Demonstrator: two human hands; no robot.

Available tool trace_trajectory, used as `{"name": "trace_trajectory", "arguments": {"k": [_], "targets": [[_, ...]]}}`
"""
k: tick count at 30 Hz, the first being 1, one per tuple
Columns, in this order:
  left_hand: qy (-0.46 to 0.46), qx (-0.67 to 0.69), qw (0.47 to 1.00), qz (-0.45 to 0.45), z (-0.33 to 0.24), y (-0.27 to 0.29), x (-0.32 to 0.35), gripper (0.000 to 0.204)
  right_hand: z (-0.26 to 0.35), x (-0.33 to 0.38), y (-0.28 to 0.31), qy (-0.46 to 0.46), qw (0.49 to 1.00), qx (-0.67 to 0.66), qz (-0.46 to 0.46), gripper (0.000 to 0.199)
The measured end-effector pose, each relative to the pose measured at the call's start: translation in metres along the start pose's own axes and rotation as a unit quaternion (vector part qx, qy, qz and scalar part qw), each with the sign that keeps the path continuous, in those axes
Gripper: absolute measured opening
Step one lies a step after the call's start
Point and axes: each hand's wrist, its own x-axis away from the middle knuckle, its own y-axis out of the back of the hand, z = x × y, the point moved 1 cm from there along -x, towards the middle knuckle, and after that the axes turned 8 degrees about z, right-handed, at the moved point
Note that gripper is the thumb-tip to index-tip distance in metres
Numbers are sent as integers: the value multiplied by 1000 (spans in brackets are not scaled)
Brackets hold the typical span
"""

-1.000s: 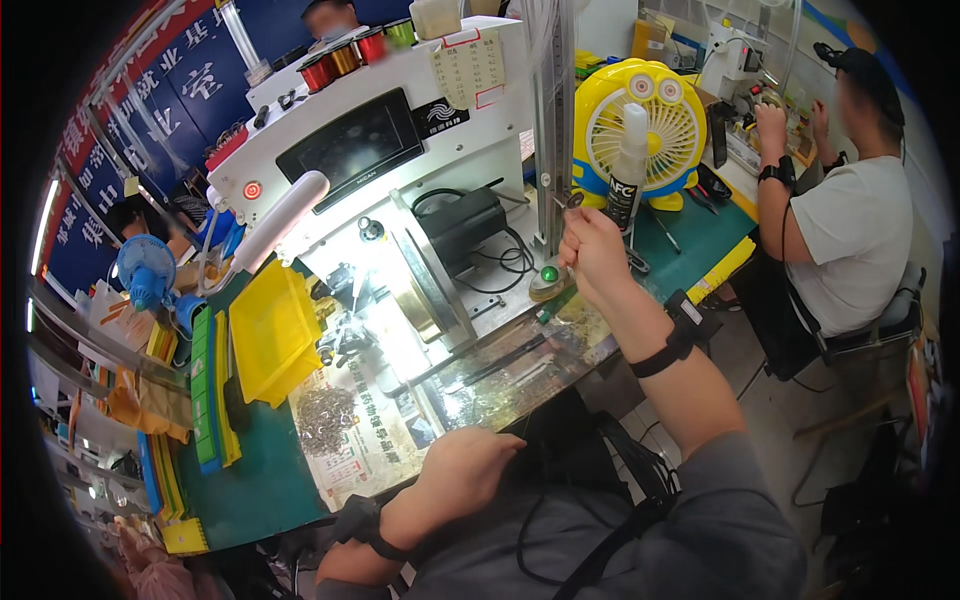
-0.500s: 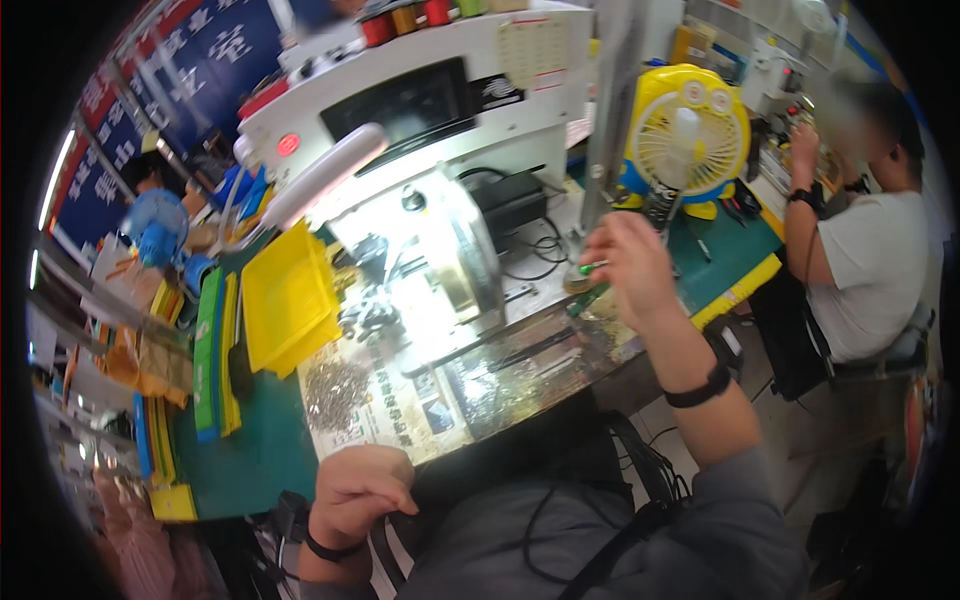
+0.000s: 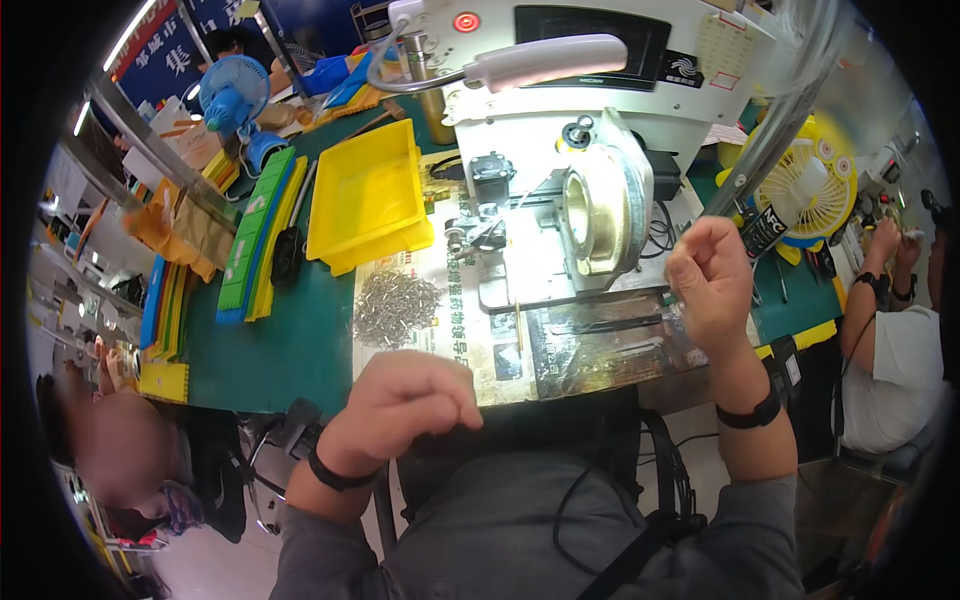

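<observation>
My left hand [image 3: 405, 408] hovers at the table's front edge, its fingers curled inward. Anything inside them is hidden. Just beyond it a heap of small silvery metal pieces [image 3: 395, 308] lies on a printed paper sheet [image 3: 470, 350]. My right hand [image 3: 715, 285] is raised at the right front of the machine, thumb against bent fingers. What it pinches, if anything, does not show. Between and beyond my hands stands a white machine [image 3: 530, 150] with a thick metal wheel [image 3: 605, 215] under a bright lamp [image 3: 548, 62]. Neither hand touches the wheel.
A yellow plastic tray [image 3: 350, 210] sits left of the machine. Green, blue and yellow strips [image 3: 258, 240] lie farther left. A yellow fan [image 3: 810, 190] and a dark-labelled bottle [image 3: 765, 232] stand at right, behind a metal post [image 3: 770, 130]. Co-workers sit on both sides.
The head view has swung rightward and down. My right hand has drawn back nearer to me, and the small green-ended item at its fingers no longer shows clearly. My left hand stays curled.
</observation>
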Motion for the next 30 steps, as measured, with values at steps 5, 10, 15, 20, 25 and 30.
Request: {"name": "trace_trajectory", "arguments": {"k": [5,10,15,20,25,30], "targets": [[-112,136,984,-11,3,7,-3,19,1,-6,5,7,983,81,163,10],[-48,126,990,-42,6,10,-2,17,-8,-4,9,-101,988,-8,114,12],[23,52,994,-88,10,17,-2,23,-20,-7,13,-177,981,-54,59,6],[-149,-112,966,178,-28,-17,-20,69,-36,-13,15,-186,975,-117,-44,6],[-308,95,916,239,-23,-83,-35,71,-30,-11,2,-177,983,-56,-10,5],[-391,234,879,144,-14,-103,-41,64,-32,-9,5,-170,984,-56,-7,4]]}}
